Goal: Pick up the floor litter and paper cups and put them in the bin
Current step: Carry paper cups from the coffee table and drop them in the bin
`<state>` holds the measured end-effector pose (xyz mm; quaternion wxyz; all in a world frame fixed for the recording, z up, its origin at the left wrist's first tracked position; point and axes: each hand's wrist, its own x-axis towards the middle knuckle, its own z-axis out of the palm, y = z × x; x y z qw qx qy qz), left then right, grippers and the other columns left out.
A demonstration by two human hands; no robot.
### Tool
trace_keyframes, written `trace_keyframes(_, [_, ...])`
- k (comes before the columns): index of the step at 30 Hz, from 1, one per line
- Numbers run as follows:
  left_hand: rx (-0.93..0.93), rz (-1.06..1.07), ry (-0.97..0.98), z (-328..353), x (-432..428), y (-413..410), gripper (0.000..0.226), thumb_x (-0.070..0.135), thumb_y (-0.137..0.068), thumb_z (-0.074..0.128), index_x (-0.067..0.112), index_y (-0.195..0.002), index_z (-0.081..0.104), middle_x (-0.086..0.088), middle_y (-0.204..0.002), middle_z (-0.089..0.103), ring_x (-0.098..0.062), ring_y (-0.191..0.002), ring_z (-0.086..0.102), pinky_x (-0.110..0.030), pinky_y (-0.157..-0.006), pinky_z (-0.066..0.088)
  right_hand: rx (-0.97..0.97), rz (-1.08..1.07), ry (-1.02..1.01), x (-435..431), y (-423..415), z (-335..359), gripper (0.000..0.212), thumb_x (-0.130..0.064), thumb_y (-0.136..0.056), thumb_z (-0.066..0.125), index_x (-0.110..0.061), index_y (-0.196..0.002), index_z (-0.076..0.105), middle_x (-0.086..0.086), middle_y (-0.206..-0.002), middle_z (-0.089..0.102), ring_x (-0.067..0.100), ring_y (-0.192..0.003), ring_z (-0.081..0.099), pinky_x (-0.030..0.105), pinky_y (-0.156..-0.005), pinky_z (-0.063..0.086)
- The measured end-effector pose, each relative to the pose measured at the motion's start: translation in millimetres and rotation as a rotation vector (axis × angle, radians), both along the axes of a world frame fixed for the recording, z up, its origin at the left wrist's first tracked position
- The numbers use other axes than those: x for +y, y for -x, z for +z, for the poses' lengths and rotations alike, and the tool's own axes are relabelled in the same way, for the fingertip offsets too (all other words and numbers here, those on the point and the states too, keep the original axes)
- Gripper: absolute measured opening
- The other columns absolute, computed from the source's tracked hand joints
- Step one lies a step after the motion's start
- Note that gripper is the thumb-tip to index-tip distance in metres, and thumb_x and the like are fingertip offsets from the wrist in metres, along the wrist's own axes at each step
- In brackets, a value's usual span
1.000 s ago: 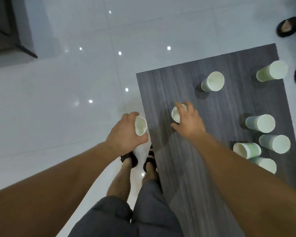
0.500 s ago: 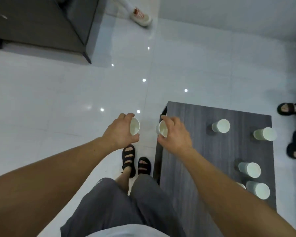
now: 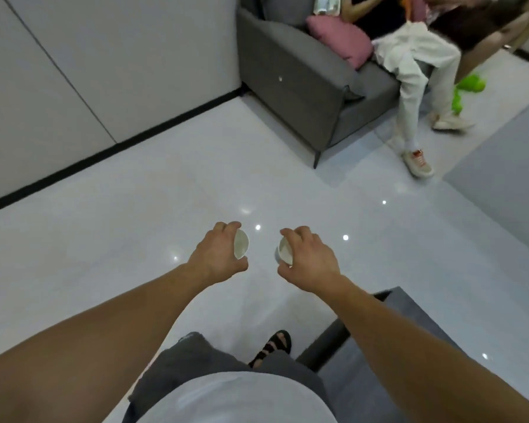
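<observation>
Being held out over the glossy white floor (image 3: 135,239), near the middle, the left cup (image 3: 241,244) is being clasped by the curled fingers of the left grip (image 3: 216,256), and the right cup (image 3: 284,252) likewise by the right grip (image 3: 312,261); the cups are being held close but apart. A dark worktop (image 3: 364,386) is being glimpsed near right.

My left hand (image 3: 217,254) covers the wall of its paper cup (image 3: 241,244); only rim and inside show. My right hand (image 3: 310,261) hides most of cup 2 (image 3: 284,250). The table (image 3: 358,386) runs off the bottom edge under my right forearm. The seated person (image 3: 409,65) is blurred, cut by the top edge.
</observation>
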<state>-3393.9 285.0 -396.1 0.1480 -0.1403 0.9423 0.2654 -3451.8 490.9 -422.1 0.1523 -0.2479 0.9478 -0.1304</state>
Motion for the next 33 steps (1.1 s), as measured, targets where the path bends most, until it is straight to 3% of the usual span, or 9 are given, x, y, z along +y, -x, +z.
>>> trace_keyframes(7, [0.109,0.345,-0.021,21.8,-119.3,-111.5,0.079,0.038,-0.075,0.069,0.021,-0.143,0.032,-0.004,-0.135,0.04,-0.026,-0.119,0.047,-0.037,-0.093,0.046,0.056,0.324,-0.053,-143.5,-44.4,34.8,0.072,-0.046,-0.078,0.059,-0.031,-0.143,0.032,-0.001,-0.133,0.041,0.024,-0.111,0.049,0.036,-0.081,0.047])
trace_keyframes(16, [0.145,0.695,0.069,59.4,-288.8,-318.5,0.081,0.038,-0.076,0.07,0.021,-0.144,0.029,-0.004,-0.137,0.038,-0.026,-0.12,0.046,-0.037,-0.093,0.046,0.12,0.69,-0.004,-355.8,-197.8,58.9,0.071,-0.046,-0.079,0.058,-0.031,-0.143,0.032,-0.001,-0.132,0.041,0.023,-0.112,0.049,0.033,-0.078,0.047])
trace_keyframes(25, [0.168,1.106,0.079,57.2,-375.9,-495.9,0.082,0.038,-0.075,0.071,0.022,-0.144,0.03,-0.004,-0.136,0.039,-0.025,-0.119,0.047,-0.036,-0.091,0.046,0.161,1.077,-0.003,-529.3,-332.6,76.0,0.071,-0.048,-0.081,0.057,-0.03,-0.144,0.031,0.0,-0.133,0.041,0.024,-0.113,0.05,0.035,-0.08,0.048])
trace_keyframes(33, [0.133,1.367,0.104,44.6,-482.1,-618.2,0.083,0.038,-0.073,0.073,0.022,-0.144,0.031,-0.005,-0.135,0.04,-0.026,-0.118,0.048,-0.038,-0.092,0.047,0.128,1.358,0.025,-687.2,-453.7,51.6,0.072,-0.049,-0.08,0.058,-0.03,-0.144,0.032,0.001,-0.132,0.042,0.024,-0.11,0.051,0.035,-0.079,0.049])
